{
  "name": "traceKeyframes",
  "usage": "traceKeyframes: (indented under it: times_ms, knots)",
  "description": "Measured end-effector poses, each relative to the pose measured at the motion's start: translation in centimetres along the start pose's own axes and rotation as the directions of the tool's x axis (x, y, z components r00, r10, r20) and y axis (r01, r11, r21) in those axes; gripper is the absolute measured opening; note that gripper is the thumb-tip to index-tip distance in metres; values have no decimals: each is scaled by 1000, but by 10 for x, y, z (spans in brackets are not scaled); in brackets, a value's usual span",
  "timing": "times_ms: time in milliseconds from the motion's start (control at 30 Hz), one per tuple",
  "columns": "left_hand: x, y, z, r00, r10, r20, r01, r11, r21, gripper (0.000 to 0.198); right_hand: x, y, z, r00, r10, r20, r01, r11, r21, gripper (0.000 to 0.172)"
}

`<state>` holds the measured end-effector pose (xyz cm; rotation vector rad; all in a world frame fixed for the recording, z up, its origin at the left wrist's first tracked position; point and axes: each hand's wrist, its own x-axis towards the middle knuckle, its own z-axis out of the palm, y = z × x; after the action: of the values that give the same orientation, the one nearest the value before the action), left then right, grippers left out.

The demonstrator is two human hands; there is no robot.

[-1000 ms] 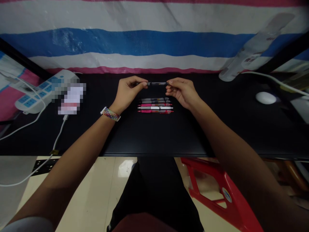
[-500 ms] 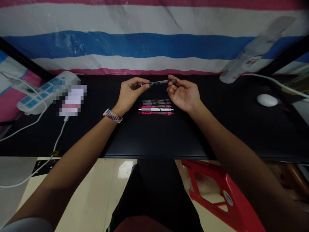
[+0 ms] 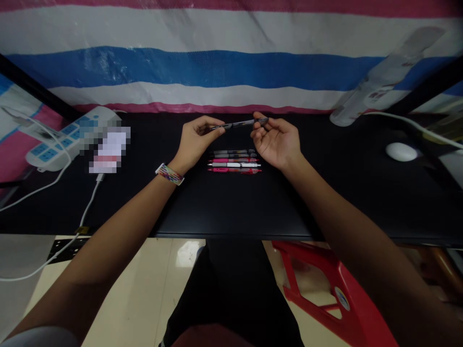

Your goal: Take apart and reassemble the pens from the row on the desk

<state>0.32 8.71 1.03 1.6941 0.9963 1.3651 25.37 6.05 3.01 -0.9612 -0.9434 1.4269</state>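
A dark pen (image 3: 238,124) is held level above the black table (image 3: 231,202) between both hands. My left hand (image 3: 195,140) pinches its left tip with thumb and fingers. My right hand (image 3: 277,140) pinches its right end, palm turned up and the other fingers curled. Just below the hands, several pens (image 3: 234,161) lie side by side in a neat row on the table, grey ones at the back and pink and white ones in front. A coloured band sits on my left wrist.
A white power strip (image 3: 63,140) with cables and a blurred-out patch lie at the table's left. At the right are a white mouse (image 3: 401,151) and a tilted white bottle (image 3: 379,82). A red plastic stool (image 3: 325,289) stands below the table edge.
My right hand has turned palm-up and the pen's right end has risen slightly, tilting the pen. My left hand has stayed in place.
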Motion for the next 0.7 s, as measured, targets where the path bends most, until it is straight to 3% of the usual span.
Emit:
traceKeyframes:
  times_ms: [200,433,700]
  knots:
    - [-1,1,-1,1000,10,2,-10,1000,-13,18,2,4,-1,1000,16,-3,-15,997,70,19]
    - [-1,2,-1,1000,-7,-9,7,1000,-11,22,0,2,0,999,-20,25,19,999,48,29]
    - [-1,5,-1,1000,-16,1,16,1000,-4,18,3,6,-1,1000,-17,7,16,997,79,28]
